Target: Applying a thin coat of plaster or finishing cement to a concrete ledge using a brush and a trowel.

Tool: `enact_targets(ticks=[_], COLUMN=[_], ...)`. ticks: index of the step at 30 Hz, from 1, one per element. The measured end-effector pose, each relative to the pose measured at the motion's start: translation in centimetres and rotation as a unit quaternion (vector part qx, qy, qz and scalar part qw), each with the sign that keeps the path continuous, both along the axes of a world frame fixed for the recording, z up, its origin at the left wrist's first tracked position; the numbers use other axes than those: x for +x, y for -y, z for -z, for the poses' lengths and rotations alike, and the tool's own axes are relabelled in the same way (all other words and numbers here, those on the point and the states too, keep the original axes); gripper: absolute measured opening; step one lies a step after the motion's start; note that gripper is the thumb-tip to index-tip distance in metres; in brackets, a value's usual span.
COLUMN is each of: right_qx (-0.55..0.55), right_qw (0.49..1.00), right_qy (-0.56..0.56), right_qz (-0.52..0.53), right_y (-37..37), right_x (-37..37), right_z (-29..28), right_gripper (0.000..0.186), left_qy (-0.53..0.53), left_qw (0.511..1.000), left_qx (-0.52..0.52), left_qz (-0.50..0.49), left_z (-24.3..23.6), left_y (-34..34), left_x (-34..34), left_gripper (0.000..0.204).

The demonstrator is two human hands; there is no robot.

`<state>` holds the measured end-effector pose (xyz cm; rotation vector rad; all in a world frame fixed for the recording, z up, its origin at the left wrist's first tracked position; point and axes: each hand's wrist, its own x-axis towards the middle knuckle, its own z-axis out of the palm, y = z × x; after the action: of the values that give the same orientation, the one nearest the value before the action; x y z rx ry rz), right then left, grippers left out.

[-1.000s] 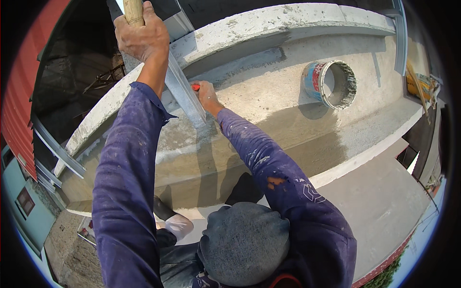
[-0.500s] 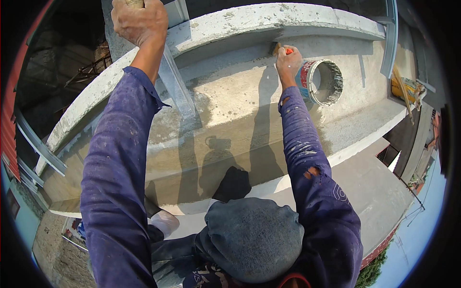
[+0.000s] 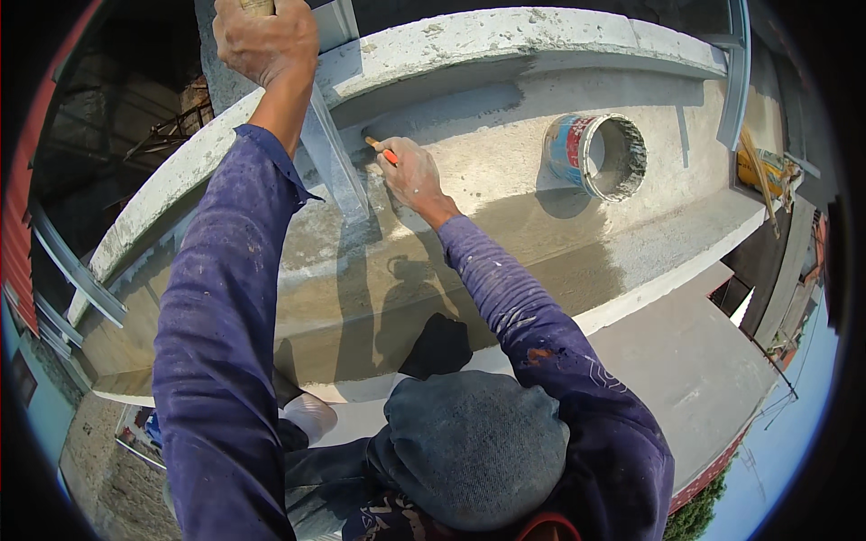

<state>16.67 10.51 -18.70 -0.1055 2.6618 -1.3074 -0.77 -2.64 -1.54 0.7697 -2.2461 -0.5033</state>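
Note:
My left hand [image 3: 266, 45], high at the top edge, is closed round a pale wooden pole [image 3: 255, 7], just above a galvanized metal post [image 3: 334, 162] on the concrete. Lower and right, my right hand [image 3: 410, 176] grips a brush with an orange handle [image 3: 388, 155]; its bristles are mostly too dark and small to make out against the channel wall. The curved concrete channel [image 3: 469, 189] has damp, darker patches and a rough white upper rim [image 3: 523, 32]. A paint-stained bucket [image 3: 573, 153] with grey residue inside lies tipped on its side to the right of this hand.
Bent metal channels [image 3: 81, 270] [image 3: 733, 108] cross the curved rim at both ends. A yellow sack [image 3: 758, 167] with thin sticks lies at the far right. A lower grey slab [image 3: 686, 379] extends beyond the near edge. Red corrugated sheeting [image 3: 20, 261] is at the left.
The brush in my right hand swept right and up beside the bucket, then back left toward the post. My left hand stays on the pole; the view has shifted slightly.

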Motion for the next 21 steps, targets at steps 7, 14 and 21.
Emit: enact_targets(ticks=[7,14,21], right_qx=[-0.191,-0.198,-0.173], right_qw=[0.951,0.965,0.948], right_qy=[0.233,0.159,0.157], right_qz=[-0.069,0.058,0.217], right_y=[-0.1,4.5,4.2], right_x=[-0.8,-1.5,-2.1], right_z=[0.4,6.3,3.5], right_gripper=[0.021,0.022,0.026], left_qy=[-0.002,-0.006,-0.001], left_qw=[1.0,1.0,0.999], left_qx=[-0.013,0.008,-0.012], left_qz=[-0.003,-0.005,-0.035], left_z=[-0.5,-0.4,-0.9], left_y=[0.4,-2.0,-0.6], left_x=[-0.1,-0.6,-0.2], left_gripper=[0.055,0.056,0.056])
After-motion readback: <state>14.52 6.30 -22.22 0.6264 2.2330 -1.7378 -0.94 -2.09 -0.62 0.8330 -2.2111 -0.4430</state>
